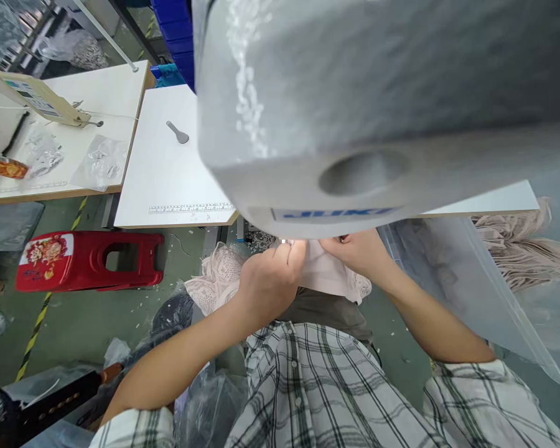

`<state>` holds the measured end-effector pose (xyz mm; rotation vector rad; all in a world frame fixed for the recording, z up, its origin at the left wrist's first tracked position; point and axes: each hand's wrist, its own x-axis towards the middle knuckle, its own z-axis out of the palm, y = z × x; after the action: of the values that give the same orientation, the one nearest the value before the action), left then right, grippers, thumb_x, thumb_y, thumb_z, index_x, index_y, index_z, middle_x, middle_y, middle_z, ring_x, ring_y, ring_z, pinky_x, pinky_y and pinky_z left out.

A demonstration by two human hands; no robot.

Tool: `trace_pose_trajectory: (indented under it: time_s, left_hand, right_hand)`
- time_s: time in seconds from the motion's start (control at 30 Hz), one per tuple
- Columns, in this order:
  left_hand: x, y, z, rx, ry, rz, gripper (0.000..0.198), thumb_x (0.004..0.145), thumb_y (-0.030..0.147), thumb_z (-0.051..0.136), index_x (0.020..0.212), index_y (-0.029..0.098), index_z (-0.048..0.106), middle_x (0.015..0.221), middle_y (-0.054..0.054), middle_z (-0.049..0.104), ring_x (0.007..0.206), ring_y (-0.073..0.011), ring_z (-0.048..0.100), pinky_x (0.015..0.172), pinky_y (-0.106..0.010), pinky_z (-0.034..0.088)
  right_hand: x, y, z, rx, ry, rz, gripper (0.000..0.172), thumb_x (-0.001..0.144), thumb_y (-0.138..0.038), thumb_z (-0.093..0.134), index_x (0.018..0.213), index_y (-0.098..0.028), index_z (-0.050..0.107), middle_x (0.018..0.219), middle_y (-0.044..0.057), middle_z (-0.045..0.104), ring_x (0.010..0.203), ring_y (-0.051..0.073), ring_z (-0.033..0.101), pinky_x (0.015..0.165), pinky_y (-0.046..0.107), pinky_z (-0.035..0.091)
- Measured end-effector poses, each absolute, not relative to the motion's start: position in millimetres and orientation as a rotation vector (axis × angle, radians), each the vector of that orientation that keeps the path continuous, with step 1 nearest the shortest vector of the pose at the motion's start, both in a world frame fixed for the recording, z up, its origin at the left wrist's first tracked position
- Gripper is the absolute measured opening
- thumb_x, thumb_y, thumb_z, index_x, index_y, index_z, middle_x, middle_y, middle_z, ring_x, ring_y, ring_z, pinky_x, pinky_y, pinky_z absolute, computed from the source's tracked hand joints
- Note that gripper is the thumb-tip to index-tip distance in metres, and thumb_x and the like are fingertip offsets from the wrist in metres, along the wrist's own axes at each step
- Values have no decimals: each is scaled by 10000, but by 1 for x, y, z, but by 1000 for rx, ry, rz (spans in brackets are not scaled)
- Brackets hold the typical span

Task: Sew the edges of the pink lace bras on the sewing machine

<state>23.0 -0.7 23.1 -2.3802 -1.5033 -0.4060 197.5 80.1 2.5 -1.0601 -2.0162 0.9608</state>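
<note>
A pale pink fabric piece with a lace edge (329, 270) hangs just below the grey sewing machine head (270, 124). On its left side, my left hand (273, 274) has its fingers closed in a pinch on the fabric's upper edge. My right hand (361, 252) pinches the fabric from the right, its fingertips partly hidden under the machine. More pink lace (219, 274) lies bunched to the left of my left hand. The machine head hides the needle area.
A white table (168, 168) bears a small grey tool (178, 132) and a ruler strip. A red stool (88, 261) stands at the left. On the right, a clear plastic bin (499, 274) sits by stacked pink fabric (532, 255).
</note>
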Motion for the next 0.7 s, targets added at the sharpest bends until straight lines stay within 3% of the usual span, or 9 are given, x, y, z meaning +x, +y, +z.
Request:
trace_pose_trajectory:
  time_s: [0.1,0.2,0.33,0.47,0.57,0.7]
  left_hand:
    - [24,-1,23,-2353,-1531,-388,208,834,18,464,882,148,619,528,25,485,432,-112,457,427,-278,245]
    - [24,-1,22,-2345,-1537,-404,174,846,37,487,858,157,613,537,29,497,440,-113,460,429,-272,260]
    - [24,-1,21,-2358,-1530,-421,163,848,46,510,908,152,619,552,31,520,452,-117,474,440,-265,292]
    - [24,-1,21,-2348,-1498,-460,179,853,43,498,948,136,618,521,36,503,439,-118,464,436,-274,274]
    - [23,0,20,-2359,-1501,-471,178,860,52,497,959,140,615,528,30,525,444,-120,470,445,-279,270]
    - [22,-1,19,-2363,-1527,-441,182,873,61,486,962,147,619,531,27,527,447,-125,470,451,-286,263]
  right_hand:
    - [196,90,2,-982,-2014,1008,84,749,-148,540,675,-177,568,901,35,619,637,111,499,515,241,395]
    - [196,96,2,-937,-2029,1017,69,761,-173,555,729,-182,615,965,53,654,670,131,543,522,246,427]
    - [198,97,3,-896,-2035,1027,152,786,-192,542,821,-208,689,1017,63,695,883,206,650,685,297,551]
    - [200,97,0,-913,-2027,1032,205,779,-223,572,914,-216,726,1169,69,698,1088,245,655,886,372,582]
    - [201,99,-2,-908,-2029,1044,194,780,-219,581,902,-208,732,1229,75,685,1112,253,660,901,379,589]
    - [200,99,0,-877,-2034,1067,202,782,-178,575,892,-224,738,1148,56,711,1137,259,656,927,388,585]
